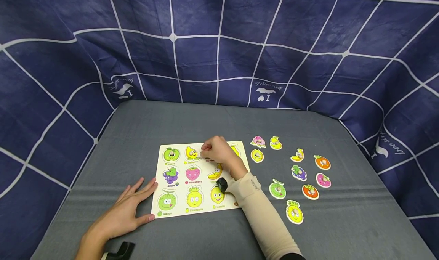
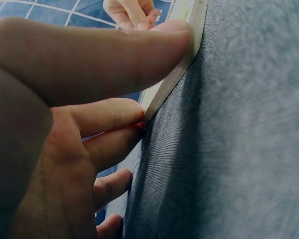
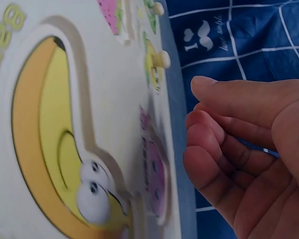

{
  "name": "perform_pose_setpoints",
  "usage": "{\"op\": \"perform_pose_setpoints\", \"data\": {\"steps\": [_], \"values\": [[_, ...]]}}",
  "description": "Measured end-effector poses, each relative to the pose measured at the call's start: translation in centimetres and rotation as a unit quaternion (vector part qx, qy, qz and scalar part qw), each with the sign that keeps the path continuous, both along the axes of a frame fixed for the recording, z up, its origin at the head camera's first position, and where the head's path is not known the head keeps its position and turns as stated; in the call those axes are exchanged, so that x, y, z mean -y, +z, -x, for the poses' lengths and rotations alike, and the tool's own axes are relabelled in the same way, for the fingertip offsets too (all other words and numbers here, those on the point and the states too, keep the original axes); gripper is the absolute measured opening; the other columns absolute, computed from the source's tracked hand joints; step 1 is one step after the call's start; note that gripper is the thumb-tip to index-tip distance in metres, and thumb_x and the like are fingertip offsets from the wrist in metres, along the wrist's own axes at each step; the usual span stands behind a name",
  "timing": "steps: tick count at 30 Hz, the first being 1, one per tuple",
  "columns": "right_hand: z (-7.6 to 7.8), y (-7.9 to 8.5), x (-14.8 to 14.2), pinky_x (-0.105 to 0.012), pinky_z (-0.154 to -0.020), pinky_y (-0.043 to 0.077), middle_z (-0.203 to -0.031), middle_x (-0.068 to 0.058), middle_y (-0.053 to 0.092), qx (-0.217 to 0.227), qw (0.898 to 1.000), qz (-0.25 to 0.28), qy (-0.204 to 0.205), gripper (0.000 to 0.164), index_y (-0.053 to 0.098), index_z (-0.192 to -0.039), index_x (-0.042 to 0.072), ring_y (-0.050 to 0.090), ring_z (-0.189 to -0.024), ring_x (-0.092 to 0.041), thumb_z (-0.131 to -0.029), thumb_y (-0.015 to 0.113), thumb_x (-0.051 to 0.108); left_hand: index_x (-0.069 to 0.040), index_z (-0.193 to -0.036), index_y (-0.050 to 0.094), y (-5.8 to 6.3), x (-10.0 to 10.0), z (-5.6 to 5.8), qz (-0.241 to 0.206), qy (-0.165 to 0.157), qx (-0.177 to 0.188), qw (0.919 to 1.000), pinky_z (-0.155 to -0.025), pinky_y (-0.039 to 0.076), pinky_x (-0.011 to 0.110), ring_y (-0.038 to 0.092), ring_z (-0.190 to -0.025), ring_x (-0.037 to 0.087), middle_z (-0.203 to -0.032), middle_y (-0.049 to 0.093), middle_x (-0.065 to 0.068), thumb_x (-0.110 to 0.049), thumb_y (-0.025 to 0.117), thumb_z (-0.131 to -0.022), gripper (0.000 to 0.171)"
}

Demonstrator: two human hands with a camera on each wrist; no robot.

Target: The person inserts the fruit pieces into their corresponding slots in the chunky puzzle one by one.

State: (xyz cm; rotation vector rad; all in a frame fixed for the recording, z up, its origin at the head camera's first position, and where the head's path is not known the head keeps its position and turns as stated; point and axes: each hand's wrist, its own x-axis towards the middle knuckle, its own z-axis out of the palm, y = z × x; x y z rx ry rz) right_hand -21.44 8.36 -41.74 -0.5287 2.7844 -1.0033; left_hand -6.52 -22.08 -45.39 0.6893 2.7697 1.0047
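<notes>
A cream puzzle board [image 1: 207, 176] with fruit pictures lies on the grey table. My right hand [image 1: 219, 153] hovers over its top row, fingers loosely curled, with nothing visible between thumb and fingertips [image 3: 204, 154]. Next to those fingertips, a yellow mango piece [image 3: 153, 64] with a peg sits in the top row, beside the apple piece [image 1: 171, 154]. Closer to the wrist camera are a pink-printed recess [image 3: 157, 174] and the banana picture [image 3: 45, 129]. At the board's left edge, my left hand [image 1: 125, 210] is spread, its thumb and fingertips touching the edge.
Right of the board lie several loose fruit pieces, among them a peach [image 1: 258, 142], a pear [image 1: 275, 143], a melon [image 1: 277, 189], a pineapple [image 1: 294, 212] and grapes [image 1: 298, 173]. A blue curtain [image 1: 219, 58] with white lines rises behind the table.
</notes>
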Motion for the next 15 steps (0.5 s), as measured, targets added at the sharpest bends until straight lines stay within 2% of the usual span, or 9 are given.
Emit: {"op": "perform_pose_setpoints", "data": {"steps": [3,8,15], "values": [[-0.2,0.4,-0.5,-0.021,-0.062,0.048,-0.075,0.004,0.067,-0.009,1.0,-0.001,-0.002,0.008,0.077,-0.088,0.006,0.057,-0.068,-0.01,-0.087,0.077,0.014,-0.002,-0.146,0.047,-0.1,0.0,0.0,-0.001,0.0,-0.002,1.0,-0.11,0.012,0.068,0.023,-0.142,0.051,-0.154,0.038,0.014,-0.021,0.087,-0.072,0.087],[-0.5,0.9,-1.3,-0.022,-0.065,0.05,-0.075,0.002,0.069,-0.019,1.0,0.002,-0.002,0.009,0.077,-0.089,0.006,0.058,-0.066,-0.01,-0.087,0.077,0.015,-0.002,-0.147,0.047,-0.1,0.0,0.0,0.0,0.0,-0.002,1.0,-0.11,0.013,0.068,0.023,-0.141,0.051,-0.154,0.038,0.014,-0.021,0.087,-0.072,0.087],[-0.7,0.8,-2.4,-0.021,-0.06,0.048,-0.074,0.003,0.069,-0.018,1.0,0.011,-0.001,0.009,0.077,-0.086,0.007,0.058,-0.063,-0.009,-0.087,0.077,0.015,-0.003,-0.147,0.046,-0.3,0.1,0.0,-0.003,-0.002,-0.001,1.0,-0.11,0.011,0.068,0.023,-0.141,0.051,-0.155,0.037,0.014,-0.023,0.087,-0.072,0.088]]}}
